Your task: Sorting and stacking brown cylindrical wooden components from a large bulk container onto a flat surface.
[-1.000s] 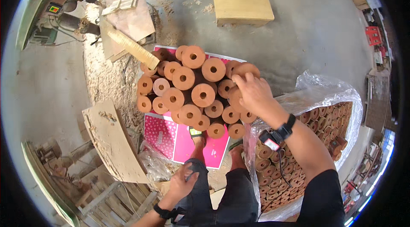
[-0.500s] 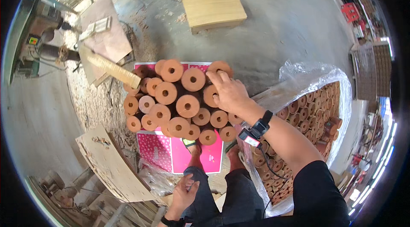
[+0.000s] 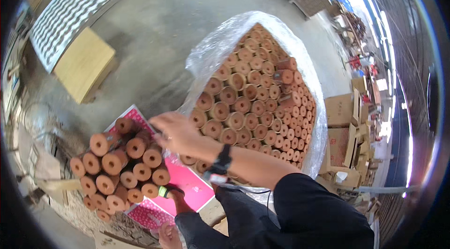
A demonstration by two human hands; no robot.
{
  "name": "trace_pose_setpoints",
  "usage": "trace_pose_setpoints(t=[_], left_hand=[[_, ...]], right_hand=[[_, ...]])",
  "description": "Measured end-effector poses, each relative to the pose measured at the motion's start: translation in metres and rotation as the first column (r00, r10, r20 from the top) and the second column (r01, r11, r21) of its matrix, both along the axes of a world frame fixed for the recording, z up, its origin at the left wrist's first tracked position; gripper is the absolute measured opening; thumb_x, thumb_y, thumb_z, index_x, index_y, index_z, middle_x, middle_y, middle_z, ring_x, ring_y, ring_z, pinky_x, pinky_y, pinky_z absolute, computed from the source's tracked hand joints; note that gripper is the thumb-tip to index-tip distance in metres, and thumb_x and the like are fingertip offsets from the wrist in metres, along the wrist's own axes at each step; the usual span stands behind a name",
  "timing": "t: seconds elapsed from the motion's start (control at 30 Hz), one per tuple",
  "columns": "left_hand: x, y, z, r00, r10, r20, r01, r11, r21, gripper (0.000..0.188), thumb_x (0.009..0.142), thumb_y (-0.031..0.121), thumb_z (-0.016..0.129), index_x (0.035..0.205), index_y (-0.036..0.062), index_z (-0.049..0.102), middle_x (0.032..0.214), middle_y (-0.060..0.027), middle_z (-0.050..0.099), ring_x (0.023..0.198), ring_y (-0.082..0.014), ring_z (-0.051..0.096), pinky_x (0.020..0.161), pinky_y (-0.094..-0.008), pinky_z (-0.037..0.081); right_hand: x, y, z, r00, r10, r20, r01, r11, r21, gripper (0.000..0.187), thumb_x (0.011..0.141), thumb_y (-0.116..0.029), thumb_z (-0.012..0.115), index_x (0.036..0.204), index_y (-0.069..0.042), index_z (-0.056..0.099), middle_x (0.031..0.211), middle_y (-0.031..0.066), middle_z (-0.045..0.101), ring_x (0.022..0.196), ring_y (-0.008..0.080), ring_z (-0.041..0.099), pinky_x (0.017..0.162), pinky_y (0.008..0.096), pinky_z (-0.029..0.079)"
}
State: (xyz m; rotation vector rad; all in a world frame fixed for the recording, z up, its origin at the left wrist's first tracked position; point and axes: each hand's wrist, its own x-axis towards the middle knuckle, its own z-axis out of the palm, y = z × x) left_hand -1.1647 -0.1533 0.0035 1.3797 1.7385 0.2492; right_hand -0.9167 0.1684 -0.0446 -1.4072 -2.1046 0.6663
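Your right hand (image 3: 176, 132) reaches out over the near edge of the stack of brown wooden cylinders (image 3: 119, 164). Its fingers are loosely spread and point toward the stack, the fingertips lie at the top right cylinders, and it holds nothing. A dark watch (image 3: 222, 159) sits on that wrist, and the dark sleeve (image 3: 323, 211) runs back from it toward the lower right.

The stack lies just below and to the left of that hand, with the round ends of the cylinders facing up toward you. It rests on a pink patterned sheet (image 3: 190, 183), which spreads under the hand and wrist and down toward you.

Your left hand (image 3: 166, 237) is low, well below the right hand, at the bottom edge of the view. Only part of it shows, and you cannot tell whether it is wide or closed. It lies near the lower corner of the pink sheet.

Just to the right of your right hand stands a large bundle of the same kind of cylinders wrapped in a clear plastic bag (image 3: 300, 61), packed tight with their ends up. The hand's wrist passes right in front of its lower left part.

Far beyond the hand, across the concrete floor (image 3: 164, 38), lies a flat wooden board (image 3: 84, 64), with a white perforated panel (image 3: 70, 14) past it. Well off to the right, beyond the bag, cardboard boxes (image 3: 342, 127) are piled.
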Motion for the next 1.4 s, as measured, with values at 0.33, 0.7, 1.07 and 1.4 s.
trace_pose_setpoints(t=[0.33,0.7,1.07,1.4], left_hand=[[0.123,0.063,-0.020,0.989,-0.146,0.036,0.150,0.970,-0.192,0.032,0.094,0.020,0.070,0.119,0.0016,0.062,0.102,-0.0120,0.071,0.089,-0.0190,0.067,0.080,-0.0335,0.054],[0.278,0.188,-0.013,0.894,-0.440,0.083,0.446,0.890,-0.098,0.039,0.093,0.021,0.069,0.126,0.0042,0.059,0.109,-0.0133,0.068,0.094,-0.0224,0.066,0.079,-0.0329,0.054],[0.650,0.412,-0.031,0.380,-0.875,-0.300,0.782,0.130,0.610,0.048,0.087,0.022,0.069,0.130,0.0104,0.051,0.129,-0.0214,0.048,0.113,-0.0413,0.052,0.094,-0.0478,0.046],[0.758,0.422,-0.108,0.522,-0.816,-0.247,0.791,0.356,0.497,0.055,0.084,0.028,0.070,0.129,0.0099,0.044,0.124,-0.0312,0.044,0.108,-0.0497,0.053,0.095,-0.0510,0.047]], right_hand=[[0.489,-0.022,0.037,0.343,-0.536,0.772,0.777,0.624,0.088,0.061,0.083,-0.042,0.069,0.135,-0.015,0.053,0.135,0.0215,0.049,0.127,0.0428,0.043,0.104,0.0541,0.039],[0.542,0.002,0.005,0.397,-0.687,0.609,0.909,0.203,-0.363,0.086,0.082,-0.047,0.063,0.155,-0.019,0.027,0.138,0.0276,0.045,0.132,0.0435,0.040,0.105,0.0498,0.041],[0.591,-0.105,0.038,0.261,-0.949,-0.179,0.931,0.296,-0.214,0.057,0.079,-0.015,0.072,0.130,-0.005,0.048,0.116,0.0155,0.063,0.109,0.0278,0.064,0.092,0.0394,0.052],[0.518,-0.335,0.010,0.285,-0.880,0.381,0.956,0.232,-0.179,0.069,0.066,-0.008,0.072,0.131,-0.008,0.053,0.110,0.0143,0.060,0.099,0.0310,0.060,0.086,0.0391,0.050]])
